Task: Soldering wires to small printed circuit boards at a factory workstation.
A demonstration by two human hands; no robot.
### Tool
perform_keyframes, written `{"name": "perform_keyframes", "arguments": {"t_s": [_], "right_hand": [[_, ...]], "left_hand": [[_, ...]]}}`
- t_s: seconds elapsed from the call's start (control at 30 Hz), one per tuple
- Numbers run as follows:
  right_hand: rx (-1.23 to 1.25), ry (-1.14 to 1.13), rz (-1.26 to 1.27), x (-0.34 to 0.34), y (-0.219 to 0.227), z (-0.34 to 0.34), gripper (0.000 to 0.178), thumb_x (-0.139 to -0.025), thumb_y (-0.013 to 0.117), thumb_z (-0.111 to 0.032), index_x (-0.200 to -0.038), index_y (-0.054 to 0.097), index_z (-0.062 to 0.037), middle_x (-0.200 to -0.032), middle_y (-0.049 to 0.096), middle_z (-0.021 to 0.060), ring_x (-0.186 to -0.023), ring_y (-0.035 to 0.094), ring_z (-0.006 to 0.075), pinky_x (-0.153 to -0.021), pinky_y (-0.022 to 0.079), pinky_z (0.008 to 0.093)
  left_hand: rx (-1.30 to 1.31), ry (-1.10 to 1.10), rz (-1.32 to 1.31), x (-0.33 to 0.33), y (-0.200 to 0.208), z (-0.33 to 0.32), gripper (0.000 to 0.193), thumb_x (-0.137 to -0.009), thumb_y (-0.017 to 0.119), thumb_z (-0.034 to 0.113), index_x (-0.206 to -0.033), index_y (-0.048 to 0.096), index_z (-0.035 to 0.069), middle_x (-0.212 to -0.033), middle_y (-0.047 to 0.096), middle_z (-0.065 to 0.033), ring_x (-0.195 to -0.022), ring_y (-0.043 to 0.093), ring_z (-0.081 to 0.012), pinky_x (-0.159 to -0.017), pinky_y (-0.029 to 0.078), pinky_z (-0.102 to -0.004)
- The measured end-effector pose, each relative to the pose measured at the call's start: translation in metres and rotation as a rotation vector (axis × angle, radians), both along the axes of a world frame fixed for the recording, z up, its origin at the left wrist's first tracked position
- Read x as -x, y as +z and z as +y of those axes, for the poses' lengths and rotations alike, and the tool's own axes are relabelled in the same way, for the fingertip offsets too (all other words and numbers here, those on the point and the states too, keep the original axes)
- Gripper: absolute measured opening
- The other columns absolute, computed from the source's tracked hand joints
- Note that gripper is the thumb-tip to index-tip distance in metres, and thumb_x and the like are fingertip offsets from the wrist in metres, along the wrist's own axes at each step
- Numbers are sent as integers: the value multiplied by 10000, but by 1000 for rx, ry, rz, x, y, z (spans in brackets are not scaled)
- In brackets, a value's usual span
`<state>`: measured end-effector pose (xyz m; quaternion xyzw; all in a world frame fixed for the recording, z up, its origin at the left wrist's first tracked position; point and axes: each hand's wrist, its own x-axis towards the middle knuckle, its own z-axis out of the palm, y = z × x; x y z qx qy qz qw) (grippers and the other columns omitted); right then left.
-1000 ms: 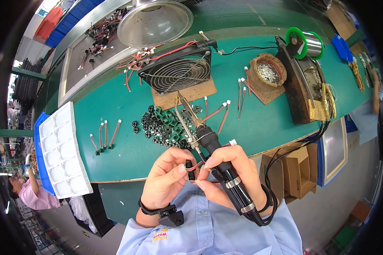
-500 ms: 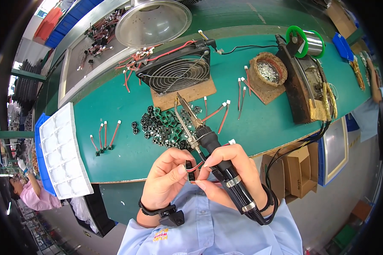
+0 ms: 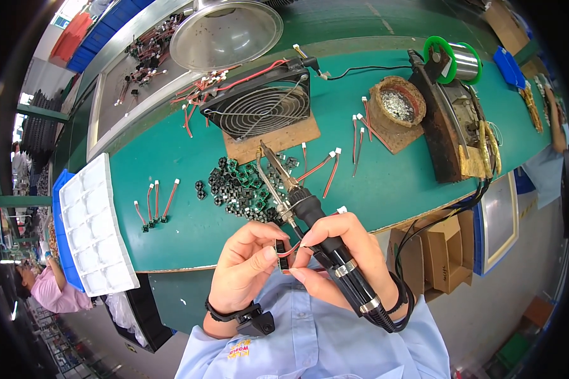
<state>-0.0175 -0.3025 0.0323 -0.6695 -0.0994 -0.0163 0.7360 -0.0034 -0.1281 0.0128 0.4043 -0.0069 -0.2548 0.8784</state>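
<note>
Between its thumb and fingers, my left hand [image 3: 246,260] pinches a small black component [image 3: 282,252] just off the bench's near edge. My right hand [image 3: 348,252] is wrapped round a soldering iron [image 3: 325,227] with a thin metal feed tube clamped alongside; its tip points away from me, over the bench. The thumb and forefinger of that hand also pinch a red-and-black wire lead [image 3: 291,251] against the component. A white connector [image 3: 342,210] shows just beyond my right hand. Past the tip area lies a pile of small black and green components [image 3: 243,189].
A black fan [image 3: 262,107] stands on a wooden board behind the pile. To the right are a round solder-scrap pot [image 3: 398,104] and a stand with a solder spool [image 3: 455,61]. White tray [image 3: 91,221] and several wired pieces [image 3: 155,215] lie left; a person [image 3: 50,287] works beyond.
Very little differs: the view has shifted slightly, and both hands keep the same hold. The far-left person's raised hand has moved.
</note>
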Motion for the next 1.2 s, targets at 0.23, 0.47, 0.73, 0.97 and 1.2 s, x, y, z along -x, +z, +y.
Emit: {"name": "perform_keyframes", "arguments": {"t_s": [0.23, 0.47, 0.73, 0.97, 1.2], "right_hand": [[50, 29, -17, -3, -1, -5, 384, -704, 672, 26, -1034, 503, -71, -778, 600, 41, -678, 626, 135, -605, 476, 243], [63, 51, -1, -3, 0, -6, 388, -706, 675, 17, -1040, 498, -73, -770, 607, 37, -690, 630, 134, -616, 478, 239], [71, 68, -10, -4, 0, -6, 388, -709, 674, 13, -1041, 490, -73, -773, 612, 39, -696, 635, 133, -623, 480, 236], [77, 79, 1, -4, 1, -8, 386, -708, 670, 15, -1038, 490, -72, -775, 615, 32, -702, 636, 127, -627, 483, 233], [70, 92, 21, -3, 1, -9, 424, -688, 699, 32, -1026, 464, -69, -778, 628, 36, -711, 622, 97, -581, 482, 211]], "left_hand": [[-66, 15, -39, 0, 1, 2, 206, -871, 569, 49, -1061, 535, -23, -966, 570, -86, -872, 560, -156, -756, 442, -285], [-64, 9, -51, 0, 2, 2, 205, -867, 567, 33, -1059, 537, -35, -987, 568, -92, -897, 561, -150, -775, 439, -282], [-54, -4, -56, 0, 1, 4, 203, -866, 565, 25, -1057, 535, -38, -1002, 562, -98, -901, 564, -155, -780, 440, -286], [-63, -16, -73, -1, 4, 4, 196, -863, 554, 3, -1053, 537, -42, -1007, 560, -98, -912, 560, -154, -794, 439, -289], [-162, -8, -86, 1, 9, 5, 231, -853, 549, -10, -1079, 532, -54, -1033, 555, -112, -938, 558, -161, -810, 437, -285]]}}
